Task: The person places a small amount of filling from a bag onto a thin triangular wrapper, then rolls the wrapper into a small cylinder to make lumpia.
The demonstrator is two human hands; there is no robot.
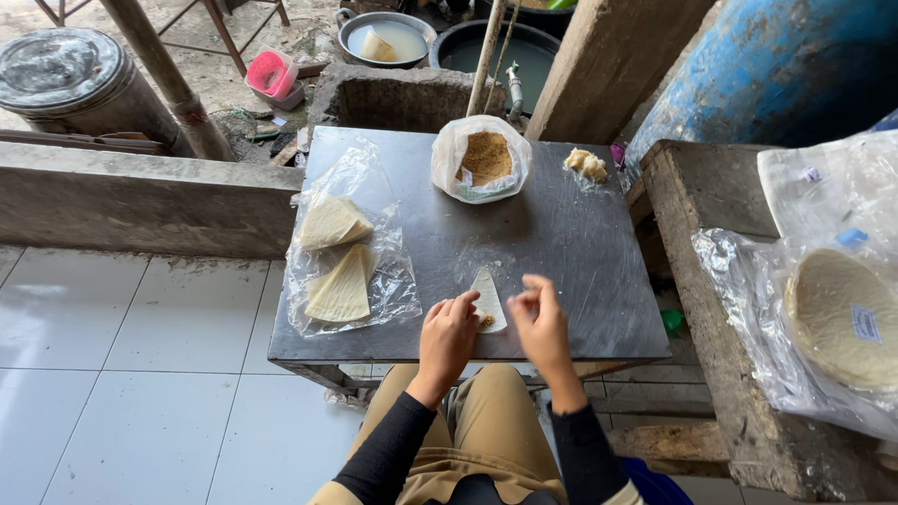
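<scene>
Sitting low behind the dark metal worktop [561, 234], the person had both hands out over its near edge, and the action was all around one small wedge of pale wrapper [487, 297]. The wedge lay flat on the worktop between the two hands, its long axis running away from the person, point far and broad end near, with a dab of brown filling [485, 321] on that near end. The left hand [447, 337] was the closer one, knuckles up, fingers curled down so that their tips touched the wedge's left edge; it pinned rather than gripped, and nothing was closed inside it. The right hand [541, 318] sat just beside the wedge on the other side, raised a little, thumb and forefinger pinched near each other; whether a crumb of filling was caught between them could not be told. Farther out, well apart from the hands, a white bag of brown crumbly filling [482, 159] stood open at the middle of the far edge, a small pale lump [586, 164] lay to its right, and a clear plastic sheet with two folded fan-shaped wrappers [339, 262] lay on the left side.
</scene>
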